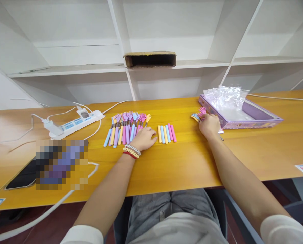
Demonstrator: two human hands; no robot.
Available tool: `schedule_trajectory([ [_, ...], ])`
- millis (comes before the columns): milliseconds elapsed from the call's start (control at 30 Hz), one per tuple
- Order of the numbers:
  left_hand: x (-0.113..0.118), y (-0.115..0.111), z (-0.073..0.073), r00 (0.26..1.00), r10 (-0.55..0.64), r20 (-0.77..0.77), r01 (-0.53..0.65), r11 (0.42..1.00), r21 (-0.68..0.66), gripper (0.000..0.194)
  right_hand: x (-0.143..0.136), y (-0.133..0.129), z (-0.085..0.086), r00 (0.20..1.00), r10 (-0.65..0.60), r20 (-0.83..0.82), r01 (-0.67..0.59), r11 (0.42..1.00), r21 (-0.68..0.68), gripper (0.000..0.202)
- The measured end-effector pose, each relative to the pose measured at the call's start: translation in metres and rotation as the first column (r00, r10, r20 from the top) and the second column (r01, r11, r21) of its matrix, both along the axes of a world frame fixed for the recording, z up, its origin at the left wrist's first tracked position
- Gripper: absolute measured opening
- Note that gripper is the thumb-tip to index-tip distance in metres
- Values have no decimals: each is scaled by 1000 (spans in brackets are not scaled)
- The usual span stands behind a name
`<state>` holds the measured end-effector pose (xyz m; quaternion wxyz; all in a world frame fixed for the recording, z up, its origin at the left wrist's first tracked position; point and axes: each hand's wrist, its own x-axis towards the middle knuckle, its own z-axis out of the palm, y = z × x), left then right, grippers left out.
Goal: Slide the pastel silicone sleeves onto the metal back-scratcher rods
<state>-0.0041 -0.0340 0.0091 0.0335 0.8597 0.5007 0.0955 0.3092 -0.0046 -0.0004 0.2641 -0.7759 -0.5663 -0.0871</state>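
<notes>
Several small back scratchers (124, 128) lie side by side, with hand-shaped heads in pink, purple, blue and yellow and pastel handles. Beside their right end my left hand (146, 138) rests with fingers apart, holding nothing visible. Just right of its fingertips is a row of loose handles (166, 134) in yellow, blue and pink. Farther right, my right hand (210, 126) has its fingers curled down on a small bunch of hand-shaped scratcher heads (202, 110), pink, blue and yellow. The hand partly hides them. A thin metal rod end (221, 137) shows beside that wrist.
A purple box tray (258, 124) holding clear plastic bags (226, 98) stands right of my right hand. At left are a white power strip (76, 123) with cables and a dark phone (24, 174) beside a blurred patch. White shelves hold an open cardboard box (150, 59).
</notes>
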Motion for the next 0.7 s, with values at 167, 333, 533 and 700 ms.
schedule_trajectory([
  [167, 0, 0, -1, 1000, -3, -1, 3, 1000, -2, 34, -5, -1, 2, 997, 47, -69, -40, 993, 107, 32],
  [333, 0, 0, 1, 1000, 3, -10, -3, 1000, -12, 35, -17, -4, 7, 977, 200, -79, -182, 964, 193, 32],
  [533, 0, 0, 0, 1000, 5, -12, -5, 1000, -4, 34, -31, -3, 2, 903, 369, -219, -340, 927, 162, 29],
  [700, 0, 0, 0, 1000, 5, -11, -5, 1000, -12, 35, -38, -3, -4, 855, 400, -331, -399, 914, 77, 28],
])
